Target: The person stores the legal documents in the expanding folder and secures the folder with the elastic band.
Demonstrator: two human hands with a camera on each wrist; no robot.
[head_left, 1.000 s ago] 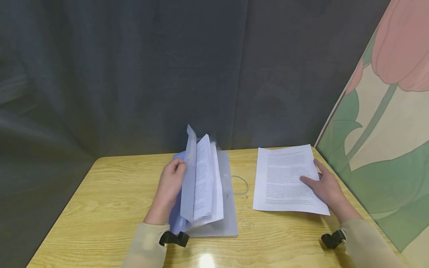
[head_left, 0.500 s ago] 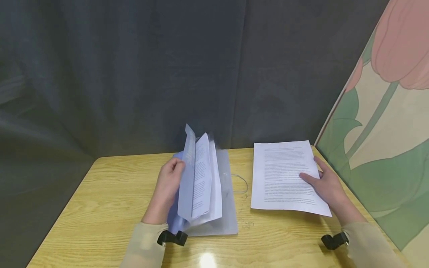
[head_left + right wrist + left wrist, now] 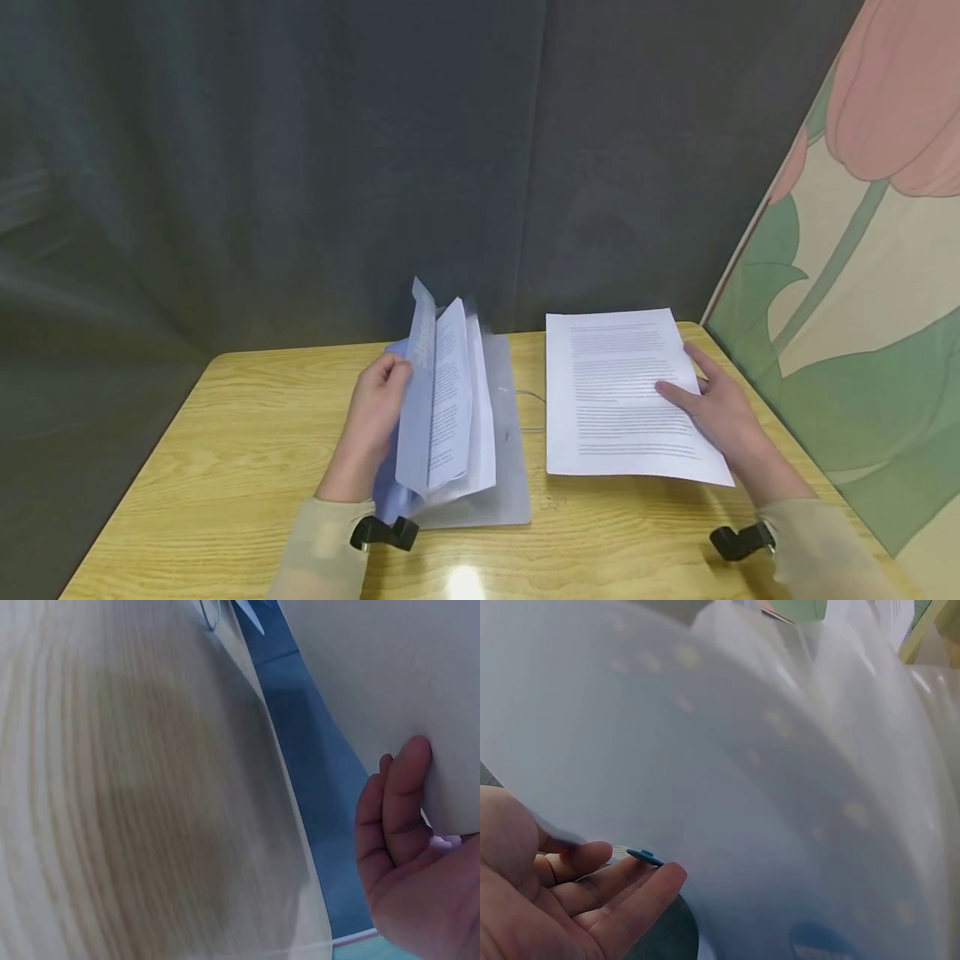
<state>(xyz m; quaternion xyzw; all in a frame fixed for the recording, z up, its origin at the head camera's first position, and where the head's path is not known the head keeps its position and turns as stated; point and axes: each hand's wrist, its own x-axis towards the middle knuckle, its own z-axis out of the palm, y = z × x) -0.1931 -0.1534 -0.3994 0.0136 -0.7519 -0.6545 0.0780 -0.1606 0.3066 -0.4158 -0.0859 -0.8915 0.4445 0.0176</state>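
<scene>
A translucent document folder [image 3: 414, 433] stands partly opened on the table, its front cover raised. My left hand [image 3: 377, 404] pinches that cover by its left side; in the left wrist view a small teal button [image 3: 645, 857] shows by the fingers. Several printed sheets [image 3: 450, 400] fan out inside the folder. My right hand [image 3: 720, 408] holds a printed sheet of paper [image 3: 615, 400] at its right edge, thumb on the print and fingers underneath. In the right wrist view, the paper [image 3: 390, 667] is seen from below, lifted off the table.
The folder's thin elastic cord [image 3: 531, 393] loops out on its right, partly behind the held paper. Wooden table [image 3: 247, 433] lies under everything. A dark curtain [image 3: 360, 167] hangs behind, and a tulip-patterned panel [image 3: 862, 333] borders the right side.
My right hand has carried the paper a little left, toward the folder, so it now covers part of the cord. The left hand and the raised cover have shifted only slightly left.
</scene>
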